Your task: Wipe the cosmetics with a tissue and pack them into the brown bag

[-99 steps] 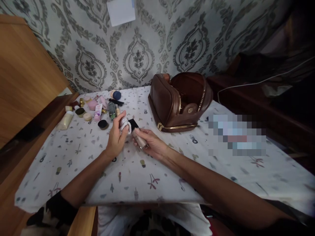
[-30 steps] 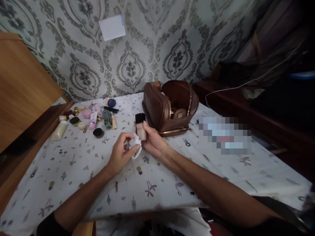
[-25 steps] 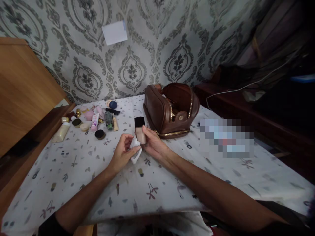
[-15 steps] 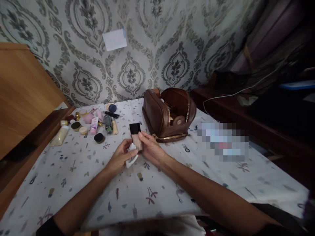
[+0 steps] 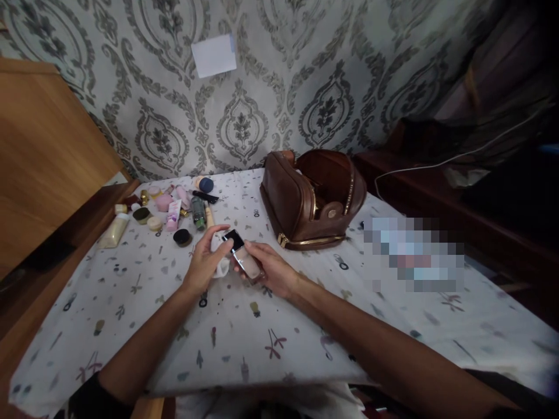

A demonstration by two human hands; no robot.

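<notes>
A glass bottle (image 5: 247, 263) of beige liquid with a black cap leans to the upper left between my hands. My right hand (image 5: 271, 266) grips its body from the right. My left hand (image 5: 208, 256) pinches the black cap between thumb and index finger, and a crumpled white tissue (image 5: 222, 268) sits under its fingers. Behind my right hand stands a brown leather bag (image 5: 288, 198), unzipped, with its flap up and its contents mostly in shadow.
Cosmetics lie at the back left: a pink tube (image 5: 173, 215), a green bottle (image 5: 198, 213), a dark round jar (image 5: 182, 237) and a cream tube (image 5: 114, 230). A blurred-out item (image 5: 413, 253) is at the right. A wooden panel (image 5: 52, 157) borders the left.
The bottle has tipped from upright to slanted. My left hand has moved from the bottle's lower side up to its cap, the tissue still with it. The view has shifted slightly.
</notes>
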